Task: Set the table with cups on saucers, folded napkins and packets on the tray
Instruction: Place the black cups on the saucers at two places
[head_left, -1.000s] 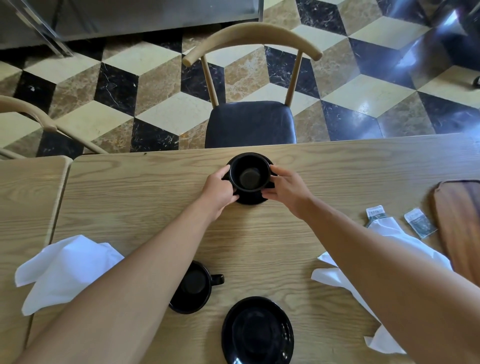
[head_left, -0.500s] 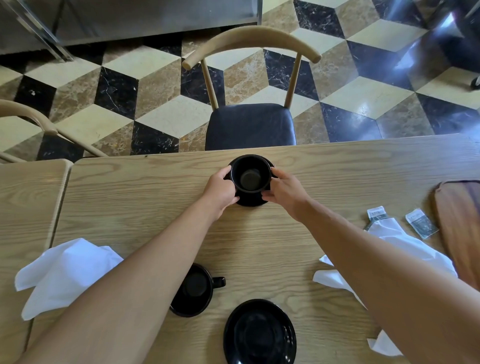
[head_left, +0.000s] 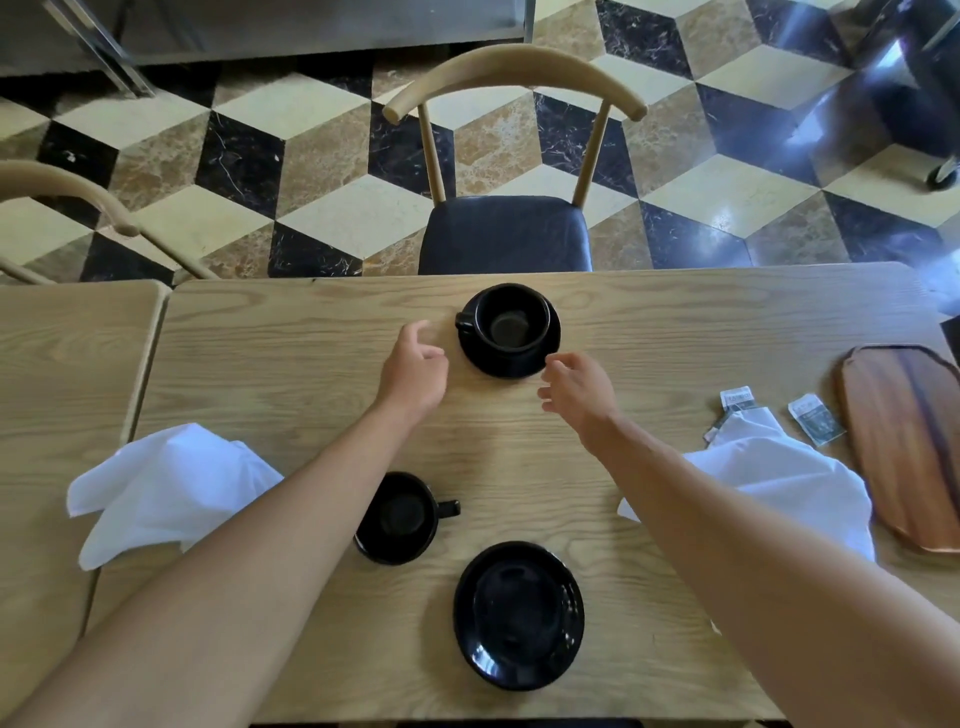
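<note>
One cup (head_left: 511, 322) sits on its saucer (head_left: 511, 361).

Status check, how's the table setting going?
Left hand and right hand open, no grip. Far cup on saucer. Near cup off empty saucer.

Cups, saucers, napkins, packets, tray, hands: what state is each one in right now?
Far cup: upright on the far saucer, handle to the left.
Near cup: upright on the bare table, no saucer.
Near saucer: bare.
Left napkin: crumpled, unfolded.
Right napkin: crumpled, unfolded.
Packets: on the table, off the tray.
Tray: nothing on the visible part.
Left hand: loose, holding nothing.
Right hand: loose, holding nothing.
</note>
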